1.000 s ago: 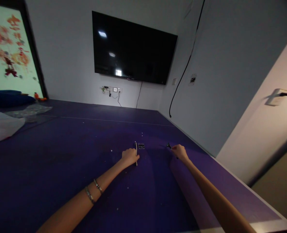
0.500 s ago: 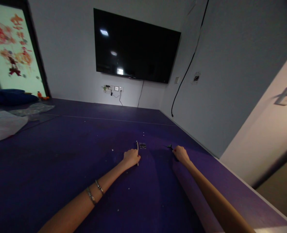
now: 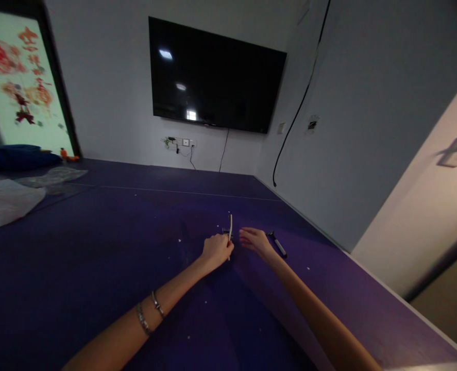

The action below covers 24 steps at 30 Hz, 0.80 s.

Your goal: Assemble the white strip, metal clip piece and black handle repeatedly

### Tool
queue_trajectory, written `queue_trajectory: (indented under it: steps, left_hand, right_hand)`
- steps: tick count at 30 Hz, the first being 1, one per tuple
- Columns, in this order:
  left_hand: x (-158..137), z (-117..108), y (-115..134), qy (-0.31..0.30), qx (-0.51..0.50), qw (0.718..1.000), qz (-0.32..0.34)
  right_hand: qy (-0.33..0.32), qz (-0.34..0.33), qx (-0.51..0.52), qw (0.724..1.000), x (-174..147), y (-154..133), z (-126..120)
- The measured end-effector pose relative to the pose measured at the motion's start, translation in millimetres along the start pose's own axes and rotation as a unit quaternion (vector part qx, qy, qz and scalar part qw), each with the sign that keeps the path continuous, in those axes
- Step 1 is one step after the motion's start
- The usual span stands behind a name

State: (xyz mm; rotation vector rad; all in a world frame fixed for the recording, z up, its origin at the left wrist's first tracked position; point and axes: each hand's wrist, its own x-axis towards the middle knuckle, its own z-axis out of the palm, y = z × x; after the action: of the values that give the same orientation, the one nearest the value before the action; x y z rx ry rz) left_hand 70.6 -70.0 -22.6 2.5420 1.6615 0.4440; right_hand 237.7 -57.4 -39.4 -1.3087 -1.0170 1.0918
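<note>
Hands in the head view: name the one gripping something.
The left hand, on the side with two bracelets: it grips a thin pale strip. The right hand looks open and empty, beside a razor-like tool on the purple surface.

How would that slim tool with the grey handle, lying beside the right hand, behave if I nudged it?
The slim tool would probably slide or pivot rather than roll, since its dark far end spreads wider than the handle. It looks fairly stiff, as the handle lies straight on the purple surface. Being so thin, it is likely light, though its material is unclear.
</note>
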Motion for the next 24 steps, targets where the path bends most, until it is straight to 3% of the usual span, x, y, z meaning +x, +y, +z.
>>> queue_trajectory:
  steps: [5, 11, 14, 17, 19, 21, 24]
  left_hand:
    - [-7.4, -6.1, 15.2, -0.016, -0.006, 1.0, 0.002]
    - [-7.8, 0.2, 18.9, -0.002, -0.029, 0.999, 0.024]
    - [-2.9, 3.6, 11.2, 0.012, -0.048, 0.998, 0.048]
    - [6.9, 5.1, -5.6, 0.019, -0.058, 0.997, 0.055]
    - [16.1, 6.7, -20.0, 0.03, -0.058, 0.996, 0.058]
    - [26.1, 9.8, -34.0, 0.045, -0.055, 0.996, 0.056]
    - [39.9, 17.3, -49.6, 0.041, -0.057, 0.995, 0.066]
  right_hand:
    - [-0.059, 0.038, 0.074, 0.995, -14.0, -5.6, 27.8]
    - [-0.038, 0.011, 0.046, 0.998, -8.5, -8.4, 9.2]
    - [-0.018, -0.012, 0.009, 1.0, 2.3, -10.5, -24.2]
    - [0.044, -0.04, -0.107, 0.992, 16.9, -12.6, -74.3]
    - [0.088, -0.052, -0.233, 0.967, 25.4, -13.7, -110.6]
    - [0.122, -0.056, -0.39, 0.911, 30.9, -14.1, -142.4]
    - [0.134, -0.042, -0.466, 0.874, 34.3, -11.6, -172.5]
